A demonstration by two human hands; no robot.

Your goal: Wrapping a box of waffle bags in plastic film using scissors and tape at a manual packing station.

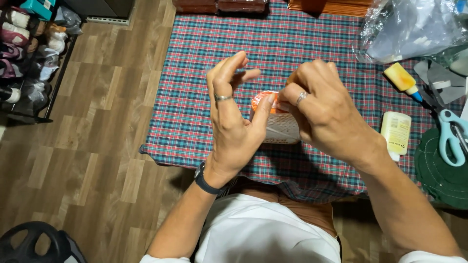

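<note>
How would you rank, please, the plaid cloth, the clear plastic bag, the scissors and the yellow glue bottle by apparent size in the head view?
1. plaid cloth, far the largest
2. clear plastic bag, partly cut off
3. scissors, also cut off
4. yellow glue bottle

The last two look close; that order is unsure.

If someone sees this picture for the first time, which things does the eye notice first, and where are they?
In the middle, the left hand and right hand together hold a small orange-topped container above a red-and-green plaid cloth. At the right edge lie light blue scissors, a pale yellow bottle and a yellow glue tube.
</note>
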